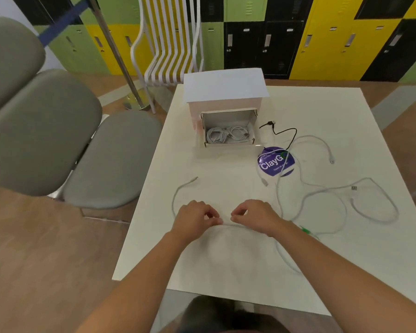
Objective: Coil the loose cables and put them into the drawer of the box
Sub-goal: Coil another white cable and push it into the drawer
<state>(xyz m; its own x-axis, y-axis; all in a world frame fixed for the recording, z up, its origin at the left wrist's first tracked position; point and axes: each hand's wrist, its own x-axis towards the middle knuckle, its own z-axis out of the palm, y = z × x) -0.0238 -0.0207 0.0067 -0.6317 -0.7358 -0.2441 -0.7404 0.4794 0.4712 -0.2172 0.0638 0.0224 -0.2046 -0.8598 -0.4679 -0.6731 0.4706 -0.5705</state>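
Both hands, left (pixel 195 218) and right (pixel 252 216), pinching one white cable (pixel 178 195) low on the white table (pixel 226 169). Open drawer (pixel 228 140) of the box (pixel 226 90) ahead, two coils inside. Right: purple sticker (pixel 271 164), black cable (pixel 282 132), tangled white cables (pixel 322 195). Left: grey chairs (pixel 46 131).

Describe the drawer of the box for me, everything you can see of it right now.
The drawer is a shallow open-topped tray of white card with raw brownish cut edges, pulled out toward the person from the front of the white box at the far end of the table. It sits level on the white tabletop. Inside lie two coiled white cables, side by side on its floor. Neither hand touches it; a black cable lies just off its right side.
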